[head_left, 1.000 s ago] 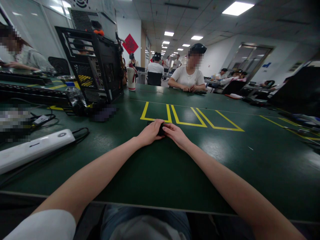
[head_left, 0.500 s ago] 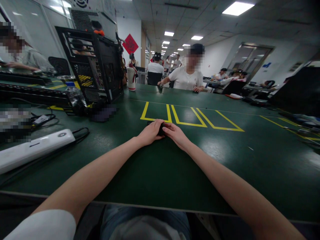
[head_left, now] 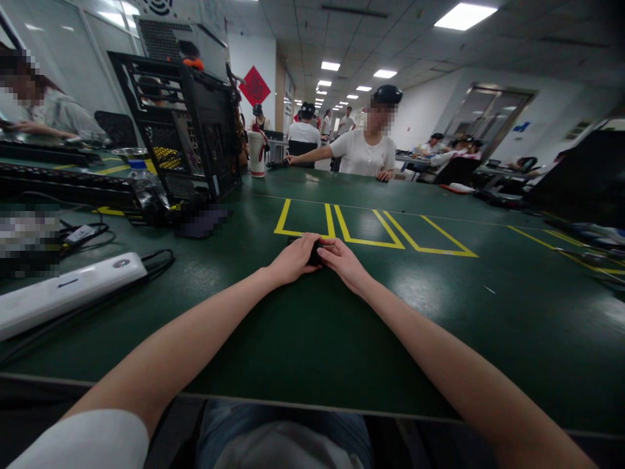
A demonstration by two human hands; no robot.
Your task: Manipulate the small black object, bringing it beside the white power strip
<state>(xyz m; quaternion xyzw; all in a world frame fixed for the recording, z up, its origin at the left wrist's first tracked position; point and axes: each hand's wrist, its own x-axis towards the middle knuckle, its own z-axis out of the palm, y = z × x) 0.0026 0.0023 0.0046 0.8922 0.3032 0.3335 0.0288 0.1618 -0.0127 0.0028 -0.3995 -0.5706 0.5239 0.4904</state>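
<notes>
Between my two hands sits a small black object (head_left: 314,256), mostly covered by my fingers, so its kind does not show. My left hand (head_left: 297,257) curls round its near left side with the thumb below. From the right, my right hand (head_left: 343,262) presses its fingertips on the object's right side. Both hands rest low over the dark green table (head_left: 312,339), just in front of the leftmost yellow tape outline (head_left: 305,233). A dark edge of the object shows left of my left fingers.
On the left stand a black open computer case (head_left: 195,130), a plastic bottle (head_left: 146,189) and a white power strip (head_left: 73,286) with a cable. A white cup (head_left: 256,153) stands farther back. Opposite me sits a person in white (head_left: 366,153). Tools (head_left: 593,260) lie far right.
The person opposite has stretched an arm to the left along the table, a dark thing now at that hand. My own hands look almost unmoved on the black object.
</notes>
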